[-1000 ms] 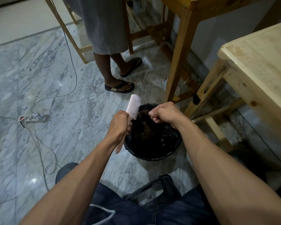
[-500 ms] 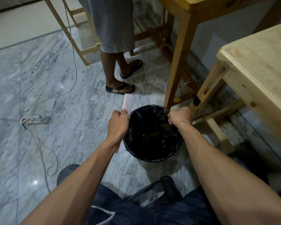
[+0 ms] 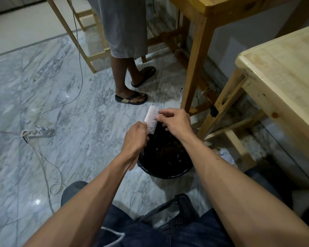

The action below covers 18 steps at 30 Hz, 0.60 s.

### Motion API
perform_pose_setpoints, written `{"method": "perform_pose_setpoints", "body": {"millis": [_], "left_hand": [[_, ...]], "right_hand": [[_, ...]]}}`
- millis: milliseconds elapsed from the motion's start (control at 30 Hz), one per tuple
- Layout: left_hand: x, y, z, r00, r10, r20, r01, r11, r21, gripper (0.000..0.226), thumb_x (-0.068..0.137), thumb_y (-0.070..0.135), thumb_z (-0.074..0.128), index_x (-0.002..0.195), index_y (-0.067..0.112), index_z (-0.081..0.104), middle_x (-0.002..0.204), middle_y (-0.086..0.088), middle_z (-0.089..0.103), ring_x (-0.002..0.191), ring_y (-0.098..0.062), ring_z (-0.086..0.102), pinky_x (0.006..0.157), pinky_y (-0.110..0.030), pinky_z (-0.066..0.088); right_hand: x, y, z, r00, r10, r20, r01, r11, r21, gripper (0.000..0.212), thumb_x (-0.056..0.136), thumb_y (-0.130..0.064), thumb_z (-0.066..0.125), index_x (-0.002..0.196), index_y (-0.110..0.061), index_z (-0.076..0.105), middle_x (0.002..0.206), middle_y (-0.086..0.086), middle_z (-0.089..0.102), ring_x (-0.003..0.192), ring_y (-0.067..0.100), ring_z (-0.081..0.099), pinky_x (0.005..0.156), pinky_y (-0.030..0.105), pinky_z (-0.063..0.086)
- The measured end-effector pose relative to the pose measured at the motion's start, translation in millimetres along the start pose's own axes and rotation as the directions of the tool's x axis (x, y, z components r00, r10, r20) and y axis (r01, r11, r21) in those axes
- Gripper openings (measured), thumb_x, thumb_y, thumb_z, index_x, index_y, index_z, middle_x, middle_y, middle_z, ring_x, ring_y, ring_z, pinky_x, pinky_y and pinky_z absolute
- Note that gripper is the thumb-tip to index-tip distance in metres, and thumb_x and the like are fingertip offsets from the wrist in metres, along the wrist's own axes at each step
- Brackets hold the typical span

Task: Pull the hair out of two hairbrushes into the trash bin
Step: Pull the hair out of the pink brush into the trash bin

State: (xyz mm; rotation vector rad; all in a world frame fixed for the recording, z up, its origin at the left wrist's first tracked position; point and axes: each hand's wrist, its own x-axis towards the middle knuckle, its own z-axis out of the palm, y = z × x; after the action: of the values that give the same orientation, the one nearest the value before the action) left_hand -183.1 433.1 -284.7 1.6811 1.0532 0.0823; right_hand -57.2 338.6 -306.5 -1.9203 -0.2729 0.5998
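Pink hairbrush (image 3: 151, 120) over black-lined trash bin (image 3: 165, 172), both hands on it.
L hand (image 3: 136, 138) fisted on handle, head at its 1 o'clock; R hand (image 3: 175, 122) fingertips pinching at bristles. Hair hard to make out; handle mostly hidden.

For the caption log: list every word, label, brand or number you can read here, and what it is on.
None can be read.
Pink hairbrush: no print shows.
Black-lined trash bin: no label shows.
Power strip on the floor: any marking is too small to read.
Small white item by the table leg: dark marks, too small to read.
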Motion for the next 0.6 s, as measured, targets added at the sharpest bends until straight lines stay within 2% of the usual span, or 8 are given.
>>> {"method": "perform_pose_setpoints", "body": {"millis": [100, 200, 333, 400, 467, 533, 600], "left_hand": [[-2.6, -0.9, 1.2, 1.000, 0.014, -0.004, -0.014, 0.999, 0.030, 0.034, 0.105, 0.029, 0.040, 0.093, 0.004, 0.060, 0.074, -0.008, 0.061, 0.057, -0.018, 0.052, 0.043, -0.024, 0.040], [-5.1, -4.0, 1.5, 1.000, -0.001, 0.010, 0.001, 1.000, 0.014, 0.032, 0.105, 0.026, 0.040, 0.089, 0.009, 0.061, 0.071, -0.008, 0.060, 0.054, -0.019, 0.051, 0.042, -0.026, 0.039], [-4.5, 2.6, 2.9, 0.998, -0.053, 0.039, 0.056, 0.995, -0.083, 0.029, 0.102, 0.025, 0.041, 0.083, 0.010, 0.058, 0.064, -0.008, 0.058, 0.047, -0.019, 0.047, 0.042, -0.027, 0.035], [-2.4, 5.8, 2.8, 0.987, -0.124, 0.105, 0.137, 0.983, -0.126, 0.033, 0.099, 0.028, 0.040, 0.079, 0.009, 0.057, 0.059, -0.007, 0.057, 0.041, -0.017, 0.045, 0.043, -0.027, 0.032], [-1.7, 6.3, 2.2, 0.960, -0.212, 0.185, 0.245, 0.953, -0.178, 0.039, 0.101, 0.033, 0.039, 0.075, 0.009, 0.057, 0.055, -0.005, 0.055, 0.038, -0.015, 0.042, 0.041, -0.025, 0.030], [-0.2, 4.6, -0.9, 0.927, -0.286, 0.242, 0.346, 0.901, -0.260, 0.041, 0.103, 0.030, 0.038, 0.071, 0.009, 0.055, 0.052, -0.004, 0.053, 0.036, -0.014, 0.040, 0.038, -0.022, 0.027], [1.8, 0.8, -5.5, 0.911, -0.307, 0.275, 0.387, 0.866, -0.315, 0.039, 0.101, 0.027, 0.039, 0.070, 0.009, 0.052, 0.052, -0.004, 0.052, 0.036, -0.014, 0.038, 0.038, -0.021, 0.025]], "right_hand": [[-0.1, 0.4, 2.0, 1.000, -0.006, 0.020, 0.007, 0.998, -0.070, 0.020, 0.082, -0.029, 0.085, 0.100, -0.019, 0.084, 0.084, -0.005, 0.079, 0.071, 0.008, 0.068, 0.083, 0.041, 0.064], [-1.8, 0.3, -0.9, 0.996, -0.006, 0.092, 0.019, 0.990, -0.140, 0.018, 0.081, -0.031, 0.085, 0.096, -0.022, 0.084, 0.088, -0.005, 0.080, 0.075, 0.009, 0.067, 0.086, 0.045, 0.063], [-7.3, -4.5, 0.3, 0.984, -0.180, -0.009, 0.173, 0.957, -0.232, 0.015, 0.085, -0.031, 0.081, 0.097, -0.022, 0.084, 0.100, -0.005, 0.077, 0.092, 0.013, 0.070, 0.088, 0.034, 0.058], [-8.0, -8.0, 1.6, 0.977, -0.213, -0.029, 0.196, 0.940, -0.277, 0.012, 0.086, -0.030, 0.078, 0.093, -0.022, 0.084, 0.097, -0.005, 0.077, 0.091, 0.014, 0.069, 0.086, 0.029, 0.054], [-3.3, -9.1, -1.9, 0.993, -0.116, -0.019, 0.110, 0.973, -0.203, 0.009, 0.085, -0.030, 0.078, 0.086, -0.022, 0.082, 0.082, -0.004, 0.076, 0.080, 0.014, 0.070, 0.081, 0.030, 0.056], [0.3, -10.9, -9.1, 0.999, 0.030, 0.010, -0.030, 0.999, 0.011, 0.014, 0.089, -0.027, 0.076, 0.078, -0.020, 0.078, 0.065, -0.001, 0.071, 0.062, 0.012, 0.065, 0.070, 0.029, 0.057], [2.6, -11.7, -18.6, 0.996, 0.084, 0.009, -0.084, 0.985, 0.150, 0.020, 0.093, -0.024, 0.074, 0.074, -0.018, 0.074, 0.061, 0.004, 0.067, 0.051, 0.010, 0.059, 0.059, 0.024, 0.053]]}}
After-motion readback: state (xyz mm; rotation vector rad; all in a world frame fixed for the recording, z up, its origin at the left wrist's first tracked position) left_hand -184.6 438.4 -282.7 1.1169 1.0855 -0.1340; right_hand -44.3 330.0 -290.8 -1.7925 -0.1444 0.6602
